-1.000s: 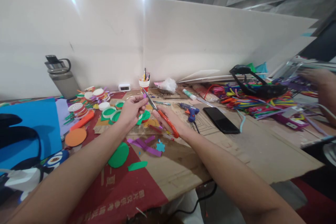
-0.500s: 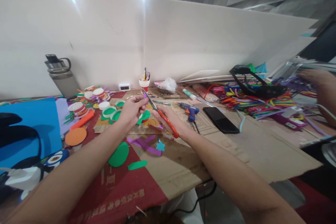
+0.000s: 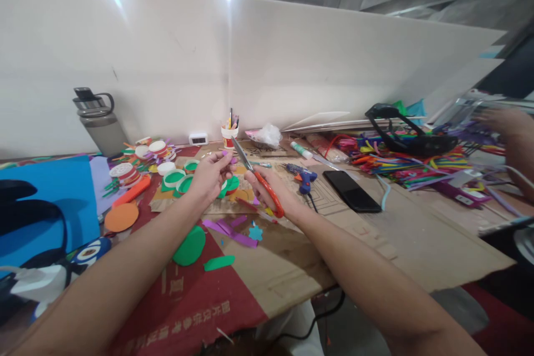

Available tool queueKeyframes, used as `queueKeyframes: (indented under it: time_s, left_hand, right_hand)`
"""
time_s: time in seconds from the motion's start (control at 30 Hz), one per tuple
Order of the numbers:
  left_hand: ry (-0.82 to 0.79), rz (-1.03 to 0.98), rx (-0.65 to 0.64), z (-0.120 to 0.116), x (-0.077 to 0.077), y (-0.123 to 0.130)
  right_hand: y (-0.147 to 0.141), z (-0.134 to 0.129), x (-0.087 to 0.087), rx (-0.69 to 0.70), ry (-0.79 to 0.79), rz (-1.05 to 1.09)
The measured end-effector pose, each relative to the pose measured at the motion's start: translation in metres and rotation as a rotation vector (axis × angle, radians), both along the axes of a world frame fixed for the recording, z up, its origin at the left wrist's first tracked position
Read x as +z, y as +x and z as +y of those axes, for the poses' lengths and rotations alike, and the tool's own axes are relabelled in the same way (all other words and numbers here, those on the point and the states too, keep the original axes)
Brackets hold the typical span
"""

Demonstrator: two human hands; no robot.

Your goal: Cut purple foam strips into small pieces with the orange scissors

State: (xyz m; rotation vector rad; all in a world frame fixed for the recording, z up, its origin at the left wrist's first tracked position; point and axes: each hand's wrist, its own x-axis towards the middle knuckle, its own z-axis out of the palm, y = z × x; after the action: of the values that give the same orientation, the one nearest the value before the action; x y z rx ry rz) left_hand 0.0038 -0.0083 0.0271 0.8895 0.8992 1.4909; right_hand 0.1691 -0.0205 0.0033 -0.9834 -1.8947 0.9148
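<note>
Between the fingertips of my left hand (image 3: 212,178) is a small purple piece (image 3: 227,157). My right hand (image 3: 269,192) is wrapped round the orange handles of the scissors (image 3: 267,189), whose blades point up and left, just right of the purple piece and apart from it. Below my hands lie purple strips (image 3: 231,232), a blue star-like cutout (image 3: 256,233), a green circle (image 3: 189,246) and a green strip (image 3: 219,263). Green-filled white rings (image 3: 173,179) sit beside my left hand.
A blue glue gun (image 3: 305,178) and a black phone (image 3: 351,191) lie right of my hands. A cup of pens (image 3: 229,136) stands behind, a bottle (image 3: 99,125) at the left. Another person's hand (image 3: 503,122) is over colourful pipe cleaners at the far right.
The scissors have moved away from the purple piece, a gap now showing between them. My left fingers have shifted slightly with the piece.
</note>
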Motion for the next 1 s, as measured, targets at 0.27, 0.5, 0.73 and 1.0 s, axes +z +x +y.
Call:
queueKeyframes:
  time_s: [0.27,0.5,0.73,1.0]
  left_hand:
    - [0.013,-0.047,0.024,0.000,0.004,0.000]
    - [0.050,-0.026,0.045,0.008,-0.002,-0.003]
    - [0.067,-0.030,0.079,0.009,-0.002,-0.004]
    - [0.049,-0.022,0.069,0.008,-0.003,-0.004]
  right_hand:
    - [-0.001,0.002,0.000,0.024,0.135,-0.107]
    - [0.001,0.005,-0.003,0.060,0.159,-0.144]
    - [0.003,0.005,-0.003,0.074,0.158,-0.175]
    - [0.001,0.004,-0.003,0.083,0.130,-0.130]
